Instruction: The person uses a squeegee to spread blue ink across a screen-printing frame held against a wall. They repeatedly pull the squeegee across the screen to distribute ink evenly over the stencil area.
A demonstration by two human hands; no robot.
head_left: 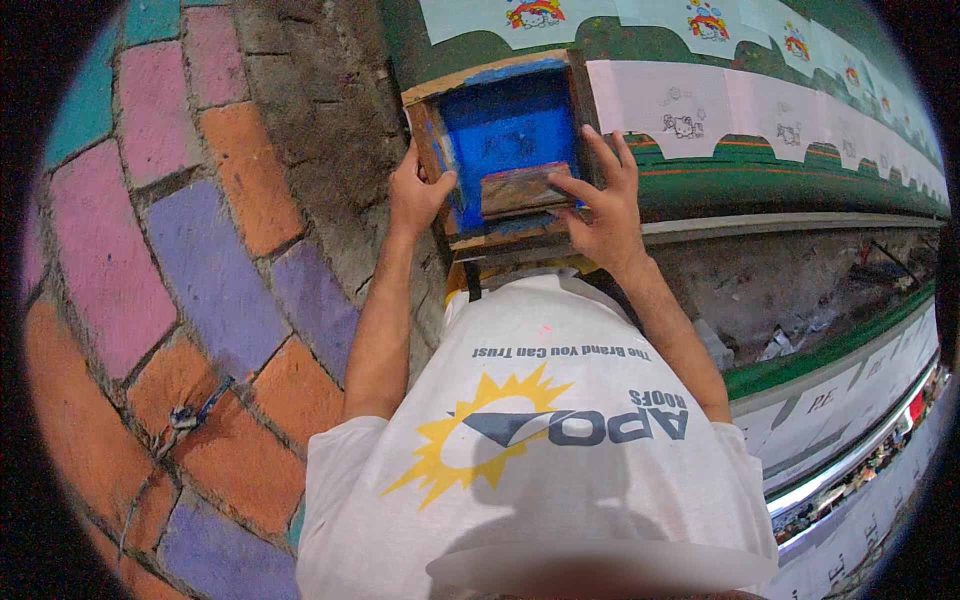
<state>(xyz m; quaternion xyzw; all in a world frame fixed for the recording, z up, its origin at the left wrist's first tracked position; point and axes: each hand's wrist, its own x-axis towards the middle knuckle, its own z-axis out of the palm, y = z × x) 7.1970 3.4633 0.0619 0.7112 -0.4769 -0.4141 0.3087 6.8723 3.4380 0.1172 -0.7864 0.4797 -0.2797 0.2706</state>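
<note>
A wooden screen-printing frame (425, 150) with blue mesh (510, 110) is in front of me, at the left end of a long green table. A faint dark figure shows through the mesh. My left hand (415, 195) grips the frame's left rail, thumb on top. Inside the frame, toward me, lies a wooden squeegee (515, 192). My right hand (605, 205) has its thumb and index finger at the squeegee's right end, while its other fingers stretch up along the frame's right rail.
Pale pink cut fabric pieces (655, 95) with outlined cartoon figures run rightward along the green table (700, 180). White pieces (650, 20) with coloured rainbow prints form a row behind. A second board with white sheets (840, 425) is at lower right. Painted paving (215, 270) covers the left.
</note>
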